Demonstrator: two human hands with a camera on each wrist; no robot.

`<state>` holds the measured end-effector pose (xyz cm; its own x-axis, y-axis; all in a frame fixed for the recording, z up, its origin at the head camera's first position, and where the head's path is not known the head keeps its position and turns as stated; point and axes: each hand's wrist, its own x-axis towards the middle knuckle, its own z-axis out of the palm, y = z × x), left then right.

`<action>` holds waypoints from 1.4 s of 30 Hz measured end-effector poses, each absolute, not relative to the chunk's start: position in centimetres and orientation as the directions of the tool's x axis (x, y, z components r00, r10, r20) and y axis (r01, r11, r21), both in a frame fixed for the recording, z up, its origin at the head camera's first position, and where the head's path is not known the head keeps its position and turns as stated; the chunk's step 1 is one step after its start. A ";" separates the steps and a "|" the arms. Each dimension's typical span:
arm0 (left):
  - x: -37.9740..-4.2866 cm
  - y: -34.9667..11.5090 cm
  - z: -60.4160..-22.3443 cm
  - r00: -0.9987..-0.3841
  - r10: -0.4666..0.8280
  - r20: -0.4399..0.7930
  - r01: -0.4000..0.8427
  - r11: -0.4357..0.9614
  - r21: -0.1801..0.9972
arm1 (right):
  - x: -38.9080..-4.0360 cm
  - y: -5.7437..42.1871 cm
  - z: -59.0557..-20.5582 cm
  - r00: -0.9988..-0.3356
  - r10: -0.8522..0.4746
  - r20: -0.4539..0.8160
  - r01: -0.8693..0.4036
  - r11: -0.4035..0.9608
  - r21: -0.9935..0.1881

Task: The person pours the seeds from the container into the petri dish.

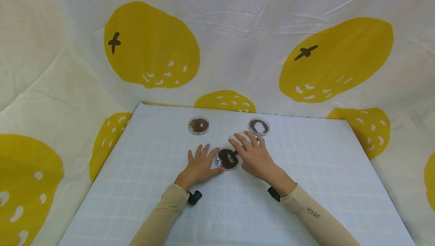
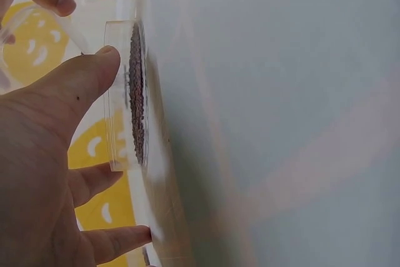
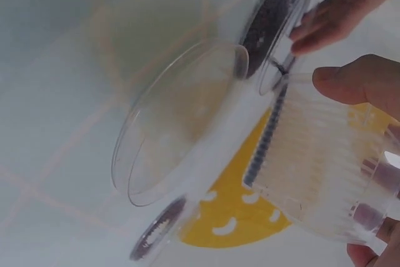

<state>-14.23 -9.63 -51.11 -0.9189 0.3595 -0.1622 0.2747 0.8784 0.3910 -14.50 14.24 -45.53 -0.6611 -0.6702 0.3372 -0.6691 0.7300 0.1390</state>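
A clear petri dish [image 1: 227, 158] holding dark, soil-like grains with white bits lies at the middle of the table. My left hand [image 1: 200, 164] holds it from the left, thumb at its near rim and forefinger at the far side; the left wrist view shows the thumb on the dish's edge [image 2: 115, 104]. My right hand [image 1: 256, 159] grips a clear ribbed plastic container [image 3: 312, 154], tilted, its edge close to the dish rim. Dark grains lie along one side of that container. Beside it, a clear shallow dish or lid [image 3: 178, 129] rests on the table.
Two more petri dishes stand farther back: one with dark grains and few white bits [image 1: 198, 125] at left, one with a white patch on dark grains [image 1: 259, 126] at right. A pale checked cloth [image 1: 142, 170] covers the table; a lemon-print curtain [image 1: 238, 49] hangs behind.
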 end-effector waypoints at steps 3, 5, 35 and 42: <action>-14.2 -9.6 -51.1 -0.919 0.360 -0.162 0.276 0.879 0.389 | -14.4 14.5 -45.5 -0.692 -0.653 0.309 -0.656 0.747 0.110; -14.2 -9.6 -51.0 -0.918 0.361 -0.164 0.276 0.878 0.390 | -14.4 14.7 -45.6 -0.707 -0.639 0.303 -0.651 0.755 0.075; -14.1 -9.5 -50.9 -0.916 0.367 -0.163 0.281 0.875 0.393 | -15.3 20.9 -47.8 -0.954 -0.260 0.152 -0.245 0.378 -0.893; -14.1 -9.6 -50.9 -0.914 0.370 -0.169 0.279 0.873 0.400 | -15.2 22.3 -48.1 -0.955 -0.245 0.168 -0.217 0.188 -0.958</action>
